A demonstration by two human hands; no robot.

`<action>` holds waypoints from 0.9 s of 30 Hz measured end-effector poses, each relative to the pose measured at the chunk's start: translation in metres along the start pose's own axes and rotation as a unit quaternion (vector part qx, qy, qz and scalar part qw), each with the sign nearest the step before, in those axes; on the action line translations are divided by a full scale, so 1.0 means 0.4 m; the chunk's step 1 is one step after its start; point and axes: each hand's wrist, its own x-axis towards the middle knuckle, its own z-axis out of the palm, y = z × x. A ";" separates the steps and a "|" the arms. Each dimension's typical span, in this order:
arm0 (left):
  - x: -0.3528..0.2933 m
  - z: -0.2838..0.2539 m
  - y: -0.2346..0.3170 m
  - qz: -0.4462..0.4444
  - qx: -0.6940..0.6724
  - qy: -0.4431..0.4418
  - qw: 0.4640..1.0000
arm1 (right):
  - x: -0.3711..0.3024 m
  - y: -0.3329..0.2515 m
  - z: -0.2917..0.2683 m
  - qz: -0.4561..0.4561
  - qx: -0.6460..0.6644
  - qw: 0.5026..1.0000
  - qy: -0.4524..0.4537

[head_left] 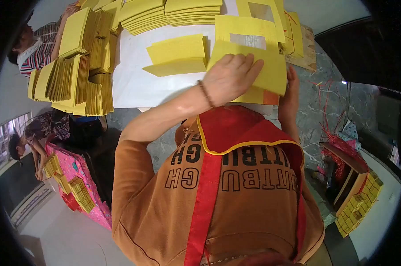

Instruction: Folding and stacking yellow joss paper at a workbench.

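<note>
A yellow paper sheet (271, 66), folded over, lies in front of me, with an orange-red patch showing at its lower right. My left hand (233, 80) rests on top of it, palm down, fingers lying against the paper. Beside the sheet's right edge is my right hand (291, 88), its fingers stretched upward and partly hidden by the paper. Just beyond my left hand, another yellow sheet (248, 29) with a rectangular cutout lies under the folded one. A loose folded yellow paper (178, 51) stands half open to the left.
Stacks of folded yellow paper (76, 80) line the white tabletop's (134, 86) left side, and more stacks (169, 13) its far side. People work at the left, one at a pink-covered table (83, 173). Red strings (329, 119) and a yellow bundle rack (357, 206) are at right.
</note>
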 end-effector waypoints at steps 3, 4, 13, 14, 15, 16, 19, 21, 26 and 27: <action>-0.136 -0.123 -0.017 -0.037 -0.180 0.044 0.982 | -0.029 0.000 0.007 0.016 0.133 0.989 0.060; -0.182 -0.154 -0.033 -0.083 -0.302 0.020 0.950 | -0.017 -0.004 -0.001 0.033 0.114 0.991 0.056; -0.513 -0.133 -0.096 -0.353 -0.423 -0.242 0.798 | 0.010 0.019 -0.018 0.101 0.067 0.990 0.066; -0.519 -0.123 -0.092 -0.359 -0.386 -0.249 0.813 | 0.010 0.028 -0.020 0.106 0.068 0.989 0.072; -0.524 -0.121 -0.091 -0.363 -0.386 -0.247 0.811 | 0.010 0.032 -0.023 0.107 0.067 0.990 0.067; -0.530 -0.119 -0.095 -0.402 -0.417 -0.249 0.776 | 0.008 0.035 -0.027 0.106 0.054 0.991 0.057; -0.613 -0.046 -0.132 -0.470 -0.502 -0.241 0.685 | 0.007 0.022 -0.035 0.103 0.033 0.993 0.046; -0.672 0.005 -0.148 -0.508 -0.645 -0.130 0.556 | 0.012 0.013 -0.037 0.102 0.026 0.993 0.044; -0.740 0.139 -0.136 -0.511 -0.804 0.061 0.300 | 0.020 0.013 -0.039 0.089 0.014 0.995 0.037; -0.728 0.156 -0.131 -0.510 -0.804 0.060 0.300 | 0.019 0.015 -0.038 0.089 0.013 0.995 0.039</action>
